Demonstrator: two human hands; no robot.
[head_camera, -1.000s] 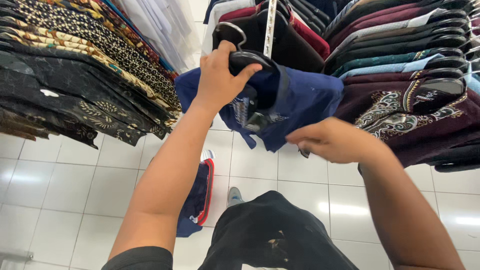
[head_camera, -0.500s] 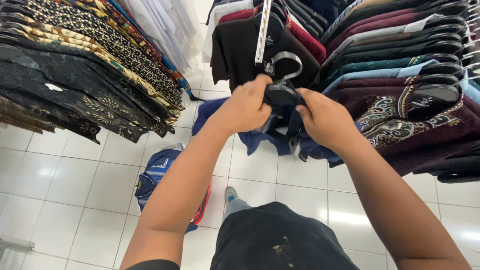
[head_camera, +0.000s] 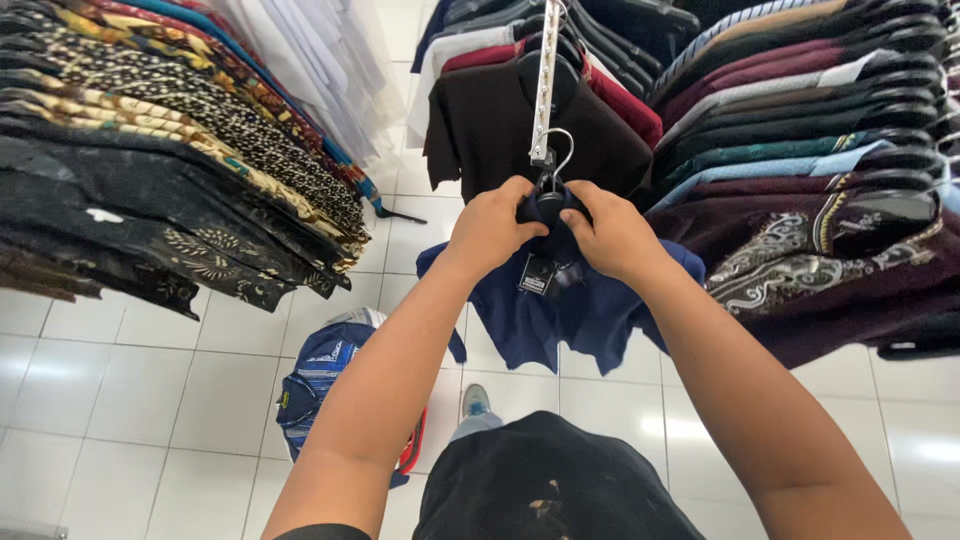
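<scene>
A navy blue shirt (head_camera: 560, 315) hangs on a black hanger (head_camera: 550, 205) whose metal hook sits at the end of a silver display rail (head_camera: 546, 80). My left hand (head_camera: 492, 228) grips the hanger's left shoulder. On the right shoulder of the same hanger my right hand (head_camera: 612, 232) is closed. A dark tag (head_camera: 540, 275) dangles from the collar between my hands. Behind it on the rail hangs a dark brown shirt (head_camera: 500, 125).
Patterned dark shirts (head_camera: 150, 170) fill a rack on the left. Maroon, teal and black shirts (head_camera: 830, 170) crowd a rack on the right. A blue bag (head_camera: 325, 385) lies on the white tiled floor (head_camera: 150, 400) by my foot.
Both hands have lifted the blue shirt on its hanger up to the rail's end. The right hand moved from under the shirt onto the hanger, and the shirt now hangs spread out.
</scene>
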